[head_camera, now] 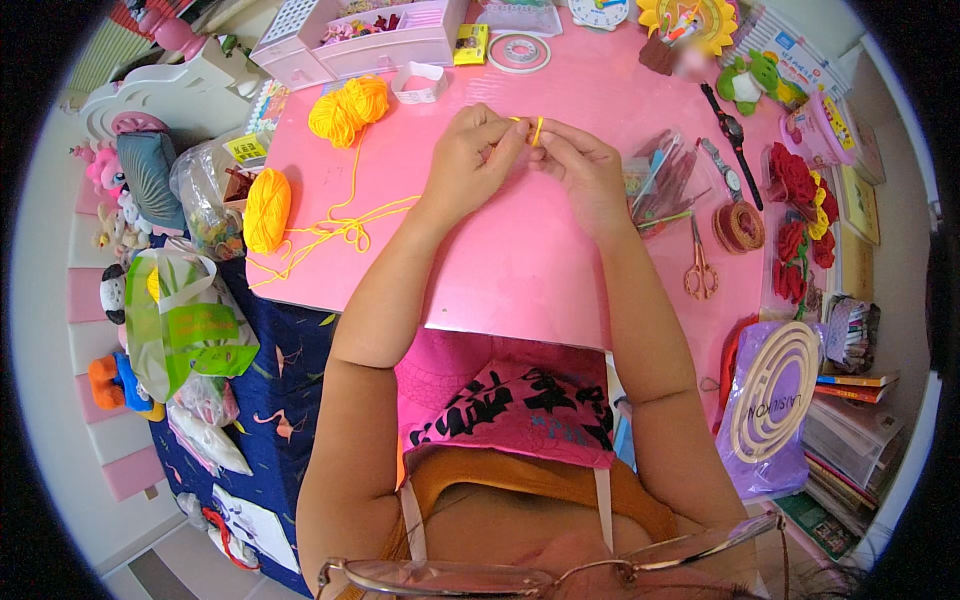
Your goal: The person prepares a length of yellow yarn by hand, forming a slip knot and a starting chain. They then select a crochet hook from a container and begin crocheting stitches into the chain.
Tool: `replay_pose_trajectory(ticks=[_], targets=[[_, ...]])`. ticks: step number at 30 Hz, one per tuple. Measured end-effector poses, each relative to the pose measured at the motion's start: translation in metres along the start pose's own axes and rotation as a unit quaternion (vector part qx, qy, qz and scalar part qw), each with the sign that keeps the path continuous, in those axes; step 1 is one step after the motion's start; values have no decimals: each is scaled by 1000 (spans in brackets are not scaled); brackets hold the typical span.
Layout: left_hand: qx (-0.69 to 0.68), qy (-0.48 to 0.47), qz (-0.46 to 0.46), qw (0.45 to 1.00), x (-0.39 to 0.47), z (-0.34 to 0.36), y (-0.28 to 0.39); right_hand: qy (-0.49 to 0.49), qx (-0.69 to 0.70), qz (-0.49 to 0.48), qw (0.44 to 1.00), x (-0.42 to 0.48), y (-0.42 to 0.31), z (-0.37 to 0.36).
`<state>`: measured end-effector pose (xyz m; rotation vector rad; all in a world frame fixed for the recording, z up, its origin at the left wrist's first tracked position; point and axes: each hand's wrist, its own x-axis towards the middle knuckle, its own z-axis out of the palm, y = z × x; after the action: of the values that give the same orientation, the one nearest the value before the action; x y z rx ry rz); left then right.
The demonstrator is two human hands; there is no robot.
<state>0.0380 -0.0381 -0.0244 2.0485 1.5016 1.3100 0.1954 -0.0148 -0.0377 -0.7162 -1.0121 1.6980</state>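
Over the far middle of the pink table (pixel 517 277), my left hand (pixel 469 161) and my right hand (pixel 585 165) meet at the fingertips. A piece of yellow yarn (pixel 538 131) is pinched between them and loops over a finger of my right hand. Whether a small tool is also held, I cannot tell. Two yellow yarn skeins, one (pixel 348 110) at the upper left and one (pixel 268 211) at the left edge, lie on the table. Loose yellow strands (pixel 352 227) tangle beside the lower skein and run towards my left forearm.
Orange-handled scissors (pixel 701 274), a measuring tape roll (pixel 739 226), two wristwatches (pixel 727 124) and a clear pouch of tools (pixel 660 176) lie to the right. A pink organizer box (pixel 382 52) stands at the back left. Wooden embroidery hoops (pixel 776 390) lie on purple plastic at the lower right.
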Motion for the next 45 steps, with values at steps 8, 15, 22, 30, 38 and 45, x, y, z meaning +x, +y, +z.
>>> replay_pose_trajectory(ticks=[8, 15, 22, 30, 38, 45], targets=[[-171, -30, -24, 984, -2, 5, -19, -5, -28, -48, 998, 2, 5, -3], [-385, -102, -211, 893, 2, -3, -2, -28, -40, -47, 998, 2, 6, -5], [-362, -103, -199, 905, 2, -2, -6, -36, -34, -48, 998, 1, 4, -3], [-301, -120, -168, 931, 0, 0, -2, -2, -26, -44, 999, 3, 6, -6], [-138, -102, -81, 982, 0, -9, -3, 7, 23, -29, 999, 2, 3, -7], [-351, -137, -164, 911, 3, -13, 9, -61, 80, -23, 995, 1, 0, -7]])
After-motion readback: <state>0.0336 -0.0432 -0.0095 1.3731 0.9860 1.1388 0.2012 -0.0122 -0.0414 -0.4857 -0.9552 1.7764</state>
